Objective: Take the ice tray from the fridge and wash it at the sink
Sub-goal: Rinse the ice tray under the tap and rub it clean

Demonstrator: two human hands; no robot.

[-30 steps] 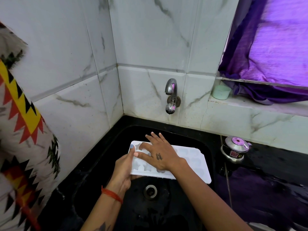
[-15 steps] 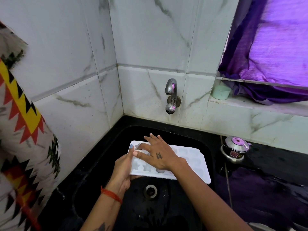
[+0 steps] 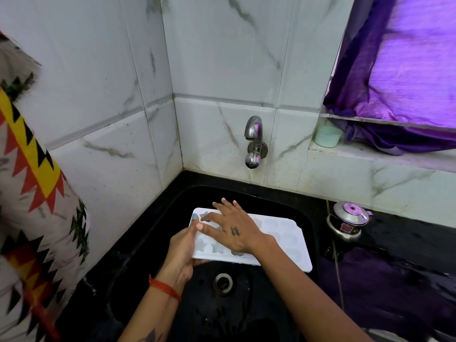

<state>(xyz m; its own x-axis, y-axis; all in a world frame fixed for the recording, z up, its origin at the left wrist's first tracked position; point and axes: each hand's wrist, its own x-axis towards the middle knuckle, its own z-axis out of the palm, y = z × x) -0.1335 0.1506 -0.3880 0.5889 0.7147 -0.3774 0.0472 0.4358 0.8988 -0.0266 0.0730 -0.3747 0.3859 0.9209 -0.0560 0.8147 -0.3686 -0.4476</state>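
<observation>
A person is standing at a black sink (image 3: 138, 245) set into the corner of a white marble-tiled wall, and is holding a white ice tray (image 3: 278, 239) over the basin. The tray is lying roughly level, above and just beyond the drain (image 3: 223, 282), with its long side running left to right.

The left hand (image 3: 181, 253) is gripping the tray's near-left end, thumb lying along the top edge and the fingers curled underneath, which seems meant to be steadying the tray in the air. The right hand (image 3: 233, 229) is lying flat across the left half of the tray, fingers straight and spread, pressing down into the moulded pockets. This looks like rubbing or wiping the pockets clean.

A metal tap (image 3: 254, 141) is sticking out of the far wall, directly behind the tray. No water is visibly running from it, so the washing is probably at the scrubbing stage, and rinsing under the spout is likely still to come.

To the right, on the black counter, a small steel pot (image 3: 348, 220) is sitting. A pale green cup (image 3: 327, 136) is resting on the ledge below a purple curtain (image 3: 407, 70). A patterned cloth (image 3: 32, 193) is hanging at the far left.
</observation>
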